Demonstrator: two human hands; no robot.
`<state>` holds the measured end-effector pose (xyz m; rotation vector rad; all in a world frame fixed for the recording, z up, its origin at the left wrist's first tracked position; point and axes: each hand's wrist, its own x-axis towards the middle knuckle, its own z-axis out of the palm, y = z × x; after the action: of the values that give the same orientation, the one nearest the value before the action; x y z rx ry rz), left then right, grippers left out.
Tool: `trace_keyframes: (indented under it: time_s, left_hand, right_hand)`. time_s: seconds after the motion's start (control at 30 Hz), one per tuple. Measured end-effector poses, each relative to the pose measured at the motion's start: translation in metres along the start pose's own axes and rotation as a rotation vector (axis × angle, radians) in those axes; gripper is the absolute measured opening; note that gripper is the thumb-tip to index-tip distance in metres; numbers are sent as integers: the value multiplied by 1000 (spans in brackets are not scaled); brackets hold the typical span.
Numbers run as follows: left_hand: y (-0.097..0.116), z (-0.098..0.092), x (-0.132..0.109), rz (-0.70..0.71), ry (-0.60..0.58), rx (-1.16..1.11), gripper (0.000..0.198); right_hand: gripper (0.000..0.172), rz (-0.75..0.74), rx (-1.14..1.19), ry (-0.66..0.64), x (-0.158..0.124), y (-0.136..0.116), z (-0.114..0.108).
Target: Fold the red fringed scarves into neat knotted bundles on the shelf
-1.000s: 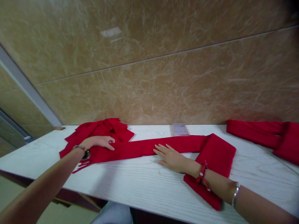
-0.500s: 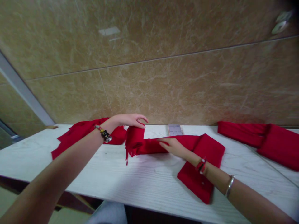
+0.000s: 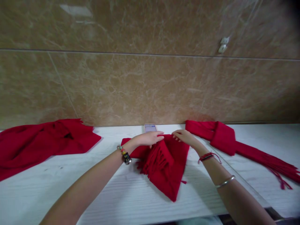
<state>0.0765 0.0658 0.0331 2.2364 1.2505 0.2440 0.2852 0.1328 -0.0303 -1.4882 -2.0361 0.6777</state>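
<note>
The left hand (image 3: 151, 138) lies palm down over a folded red scarf (image 3: 178, 153), its fingers stretched along the top of a fringed flap; whether they pinch the cloth cannot be told. The right hand (image 3: 184, 137) has its fingers bent at the scarf's far edge, and whether they close on it cannot be told either. The scarf rests on the white table (image 3: 112, 190), between the two forearms and nearer the back edge, with one corner pointing to the front edge. Its fringe (image 3: 156, 162) lies bunched on top, and the left wrist hides part of the cloth.

Just behind the scarf, at the table's back edge, a phone (image 3: 150, 127) lies face up in the narrow strip before the wall (image 3: 131, 84). Its screen shows marks too small to read. Toward the table's left end a loose red cloth (image 3: 47, 137) lies crumpled along the back edge, well apart from the hands. To the right, another red scarf (image 3: 223, 137) lies folded over itself near the back edge, close to the right forearm; its fringed tail (image 3: 269, 159) runs toward the right end, past a thin seam in the tabletop. A small pale object (image 3: 223, 44) sits on the wall above.
</note>
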Motion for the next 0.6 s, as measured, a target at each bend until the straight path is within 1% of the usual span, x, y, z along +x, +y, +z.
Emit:
trace_keyframes:
  time_s: [0.07,0.1,0.13,0.17,0.23,0.3,0.37,0.43,0.5,0.6]
  left_hand:
    - [-20,0,-4,53,191,62,41]
    - [-31,-1,-8,90,271,128,39]
    - [-40,-1,-12,112,321,197,38]
    - [-49,-2,-16,123,338,253,38]
    - [-61,1,-24,119,300,322,43]
    - [-68,5,-29,119,221,332,52]
    - [-70,10,-32,127,178,310,56]
    - [-69,13,-32,127,193,270,51]
    - [-68,10,-31,124,217,224,41]
    - [-68,-6,-36,148,204,118,33]
  right_hand:
    - [23,-29,-66,70,2,3,2]
    - [28,-32,-122,109,2,4,3]
    - [34,-26,-191,137,3,7,3]
    - [39,-13,-257,149,3,9,4]
    - [43,12,-360,143,6,16,4]
    - [40,16,-378,126,9,23,5]
    - [35,3,-358,128,11,27,6]
    - [30,-20,-344,139,13,28,6]
    - [25,-45,-327,156,14,27,5]
    - [24,-73,-295,192,16,25,-1]
